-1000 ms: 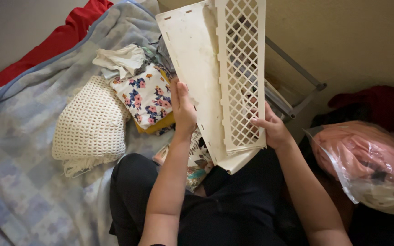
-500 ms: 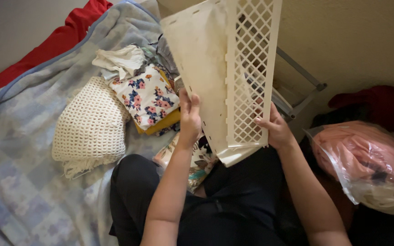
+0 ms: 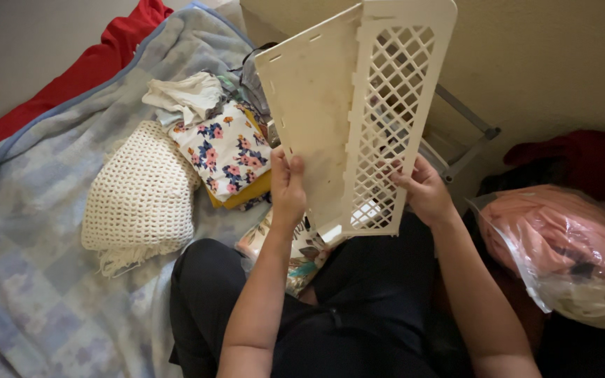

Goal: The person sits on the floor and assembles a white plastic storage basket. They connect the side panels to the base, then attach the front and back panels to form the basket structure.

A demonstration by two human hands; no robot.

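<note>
Hands grip two cream plastic panels upright at frame centre: left hand (image 3: 287, 187) clasping the solid panel (image 3: 313, 119), right hand (image 3: 425, 190) pinching the lattice panel (image 3: 393, 119), long axes vertical.

The two joined cream plastic panels, one solid (image 3: 313, 126) and one lattice-cut (image 3: 393, 119), have been raised and tipped more upright. The left hand (image 3: 287, 187) has slid lower along the solid panel's edge. The right hand (image 3: 425, 190) has shifted slightly up behind the lattice.
</note>
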